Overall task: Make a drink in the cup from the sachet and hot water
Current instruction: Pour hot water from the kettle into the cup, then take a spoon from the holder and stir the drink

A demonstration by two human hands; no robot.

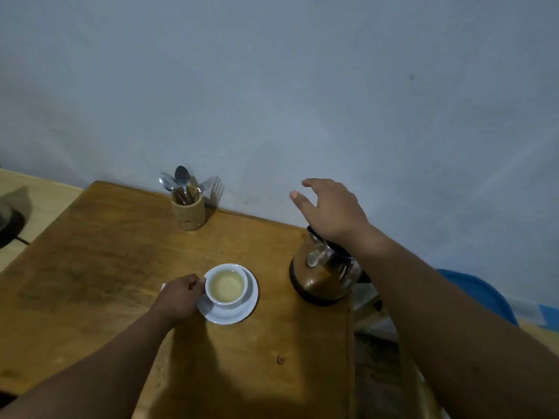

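Observation:
A white cup point(226, 285) stands on a white saucer point(239, 313) in the middle of the wooden table point(106, 267); pale liquid fills the cup. My left hand point(178, 296) pinches the cup's handle on its left side. A small white corner, perhaps the sachet point(163, 286), peeks out behind that hand. To the right stands a glass kettle point(325, 273) with a dark base. My right hand point(328, 208) hovers above and behind the kettle, fingers spread, holding nothing.
A wooden holder point(188, 211) with spoons and a fork stands at the table's back edge by the grey wall. The table's right edge runs just past the kettle. A blue object point(484, 294) lies beyond it at the right.

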